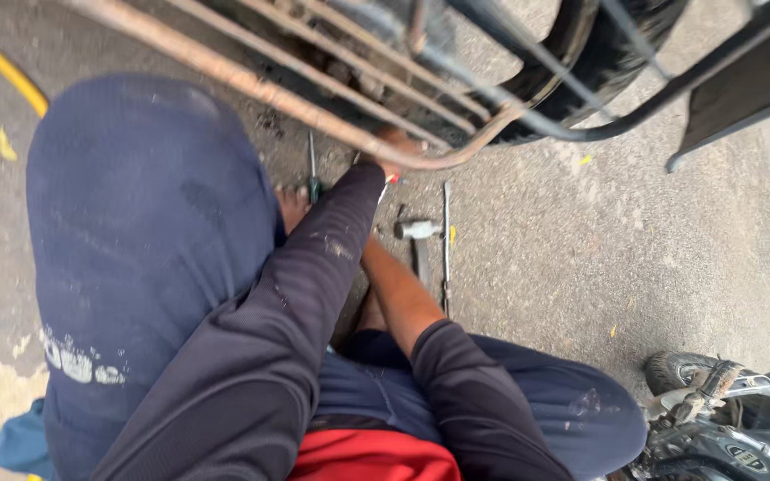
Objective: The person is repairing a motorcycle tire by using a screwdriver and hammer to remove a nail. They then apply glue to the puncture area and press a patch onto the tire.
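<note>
Under the rusty metal frame at the far side, the left hand reaches up past a curved bar, showing only as a knuckle at the end of its dark sleeve; whether it grips anything cannot be told. Its forearm crosses over the right arm, and the right hand is hidden beneath that sleeve, so its state cannot be told either. Just beyond on the asphalt lie a hammer with a pale head, a long thin rod beside it, and a green-handled screwdriver to the left. A black tyre stands far right.
</note>
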